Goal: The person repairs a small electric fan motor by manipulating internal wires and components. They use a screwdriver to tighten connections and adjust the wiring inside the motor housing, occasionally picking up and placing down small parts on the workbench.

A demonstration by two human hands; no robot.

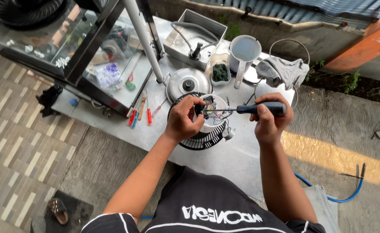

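Note:
My left hand (182, 119) grips the white motor housing (211, 123) of a small fan, which sits on its black wire grille (203, 140) on the metal table. My right hand (269, 121) holds a screwdriver with a dark handle (261, 108); its thin shaft points left, with the tip in the open housing among coloured wires (213, 113).
On the metal table (237, 159) lie several screwdrivers (140, 112), a round metal lid (188, 83), a white jug (243, 52), a small container of dark bits (219, 71), a grey cloth (282, 71) and a metal tray (194, 39). A glass cabinet (69, 43) stands at left. A blue hose (336, 196) lies on the ground.

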